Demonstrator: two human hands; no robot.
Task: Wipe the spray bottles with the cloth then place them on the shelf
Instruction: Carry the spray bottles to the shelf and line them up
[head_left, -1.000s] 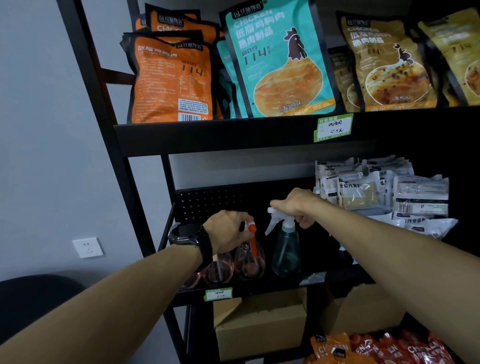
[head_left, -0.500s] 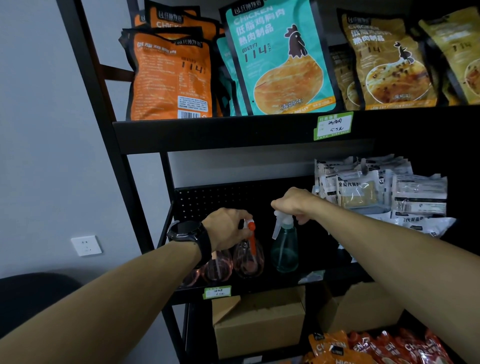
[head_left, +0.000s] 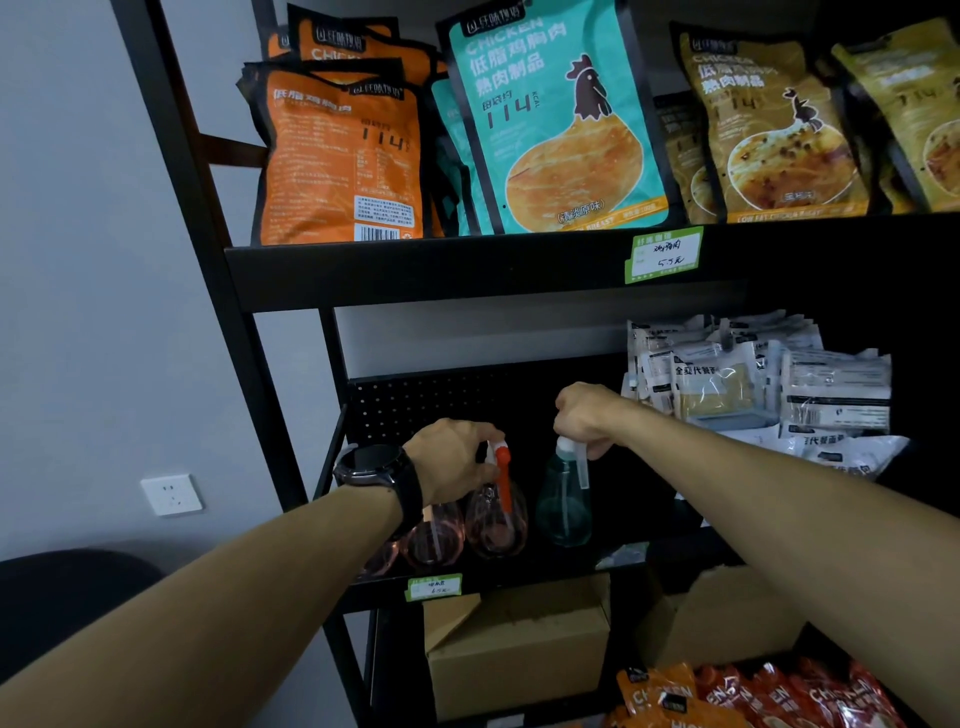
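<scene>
On the middle shelf (head_left: 519, 577) stand several pink spray bottles and one teal one. My left hand (head_left: 452, 460), with a black watch on the wrist, grips the white head of a pink bottle (head_left: 493, 519) that has an orange trigger. My right hand (head_left: 587, 415) grips the white spray head of the teal bottle (head_left: 563, 504), whose trigger points to the right. Both bottles rest upright on the shelf. Another pink bottle (head_left: 434, 535) stands just left, partly hidden by my left wrist. I see no cloth.
White food packets (head_left: 753, 384) are piled on the same shelf at the right. Orange, teal and brown chicken pouches (head_left: 556, 119) fill the upper shelf. Cardboard boxes (head_left: 519, 649) and red pouches sit below. A black post (head_left: 208, 260) and grey wall are at left.
The teal bottle has been turned under my right hand, so its trigger now points right instead of left. My left hand stays on the pink bottle's head.
</scene>
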